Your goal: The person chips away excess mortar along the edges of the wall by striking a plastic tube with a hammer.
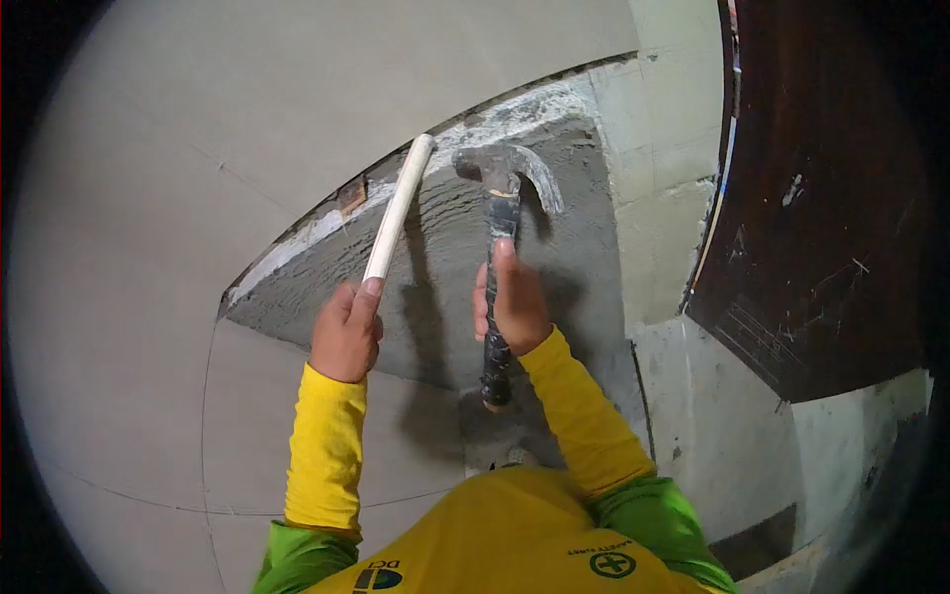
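My left hand [346, 333] is closed around the lower end of a pale round wooden stick [400, 210], which slants up and to the right. The stick's far tip is over the curved edge of the grey mortar patch. My right hand [519, 305] grips a claw hammer [503, 210] by its worn black handle, with the thumb lying along it. The hammer stands nearly upright in view, its head at the top and its scuffed claw curving right. Both tools are above the rough mortar [574, 238], apart from each other.
Large beige tiles [178, 247] surround the mortar on the left. A small brown chip [351, 193] lies at its curved edge. A dark brown, scratched panel [811, 198] is on the right, with pale slabs [673, 218] beside it.
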`<state>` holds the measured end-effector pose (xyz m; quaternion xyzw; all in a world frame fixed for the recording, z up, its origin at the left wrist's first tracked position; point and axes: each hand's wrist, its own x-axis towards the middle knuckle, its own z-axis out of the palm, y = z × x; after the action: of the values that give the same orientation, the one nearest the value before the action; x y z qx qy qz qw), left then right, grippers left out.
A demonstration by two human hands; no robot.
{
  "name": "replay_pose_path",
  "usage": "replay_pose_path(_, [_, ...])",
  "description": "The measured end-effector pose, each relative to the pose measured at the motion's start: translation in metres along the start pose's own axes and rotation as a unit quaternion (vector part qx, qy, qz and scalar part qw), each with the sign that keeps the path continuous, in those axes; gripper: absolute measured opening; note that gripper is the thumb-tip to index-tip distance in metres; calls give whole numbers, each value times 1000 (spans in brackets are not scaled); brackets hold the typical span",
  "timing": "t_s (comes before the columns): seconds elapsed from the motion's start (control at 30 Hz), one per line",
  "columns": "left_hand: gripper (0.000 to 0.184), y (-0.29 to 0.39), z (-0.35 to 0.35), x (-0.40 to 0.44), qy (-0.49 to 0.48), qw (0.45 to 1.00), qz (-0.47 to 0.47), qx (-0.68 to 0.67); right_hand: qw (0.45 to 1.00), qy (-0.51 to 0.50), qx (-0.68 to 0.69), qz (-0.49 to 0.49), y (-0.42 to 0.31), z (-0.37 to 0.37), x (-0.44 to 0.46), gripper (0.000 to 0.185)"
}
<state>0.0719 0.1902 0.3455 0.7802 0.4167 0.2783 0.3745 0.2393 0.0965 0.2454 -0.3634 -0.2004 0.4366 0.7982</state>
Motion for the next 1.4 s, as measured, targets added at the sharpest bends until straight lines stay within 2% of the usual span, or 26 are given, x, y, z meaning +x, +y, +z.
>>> replay_pose_path(0.03, [36, 8, 4, -4, -5, 1000, -3, 0, 1000, -9, -8, -4, 0, -4, 0, 67])
replay_pose_path(0.1, [32, 30, 10, -15, -13, 994, -101, -30, 999, -24, -26, -33, 0, -8, 3, 65])
replay_pose_path(0.17, [32, 25, 9, -13, -13, 995, -96, -34, 996, -48, -44, -60, 2, -3, 7, 64])
replay_pose_path(0.23, [33, 20, 4, -9, -10, 995, -88, -38, 992, 0, -10, -124, 4, 13, 14, 65])
replay_pose_path(0.27, [33, 17, 0, -8, -16, 996, -80, -38, 992, -5, -10, -123, 5, 23, 17, 65])
replay_pose_path(0.33, [33, 10, -6, -4, -21, 997, -71, -37, 985, 88, 105, -102, 7, 41, 22, 64])
replay_pose_path(0.37, [32, 7, -9, -2, -25, 997, -64, -33, 986, 86, 105, -101, 2, 43, 24, 64])
replay_pose_path(0.43, [31, 4, -11, -1, -30, 998, -57, -26, 999, -11, 2, 32, -11, 41, 25, 64])
replay_pose_path(0.5, [30, 5, -12, -1, -41, 996, -68, -50, 999, -27, 2, 33, -15, 36, 22, 65])
replay_pose_path(0.6, [29, 8, -8, -2, -33, 995, -75, -48, 1000, 1, 3, -1, -3, 38, 16, 65])
replay_pose_path(0.67, [31, 7, -7, -1, -26, 997, -67, -41, 990, 48, 46, -128, 14, 42, 21, 60])
replay_pose_path(0.7, [33, 7, -7, -2, -19, 998, -59, -32, 990, 48, 46, -127, 11, 42, 21, 60])
replay_pose_path(0.77, [34, -5, -7, 3, -15, 999, -36, -33, 999, -6, 29, 44, -4, 42, 26, 65])
replay_pose_path(0.8, [34, -5, -6, 3, -12, 999, -12, -33, 997, -8, 32, 63, -9, 37, 25, 64])
replay_pose_path(0.93, [35, 12, -5, -4, -22, 998, -54, -12, 999, 9, 37, 16, -10, 33, 15, 64])
replay_pose_path(1.0, [35, 16, -4, -5, -22, 997, -65, -26, 989, 81, 91, -82, 1, 46, 15, 64])
replay_pose_path(1.03, [35, 16, -4, -5, -22, 997, -65, -25, 989, 81, 91, -82, -1, 46, 16, 64])
replay_pose_path(1.1, [33, 19, -4, -8, -11, 998, -62, -7, 998, -6, 33, 55, -11, 43, 21, 62])
replay_pose_path(1.17, [33, 16, -6, -7, -12, 998, -64, -12, 998, -11, 56, 41, -11, 36, 22, 61])
replay_pose_path(1.27, [32, 16, -4, -5, -19, 997, -66, -26, 995, 50, 77, -40, -2, 40, 14, 63])
replay_pose_path(1.3, [32, 15, -4, -6, -24, 997, -65, -31, 995, 50, 77, -39, 0, 44, 15, 63])
replay_pose_path(1.37, [32, 10, -6, -4, -24, 997, -61, -28, 995, 55, 83, -29, 1, 49, 18, 63])
replay_pose_path(1.4, [32, 11, -5, -4, -25, 998, -53, -28, 997, -14, 38, 63, -12, 42, 19, 63])
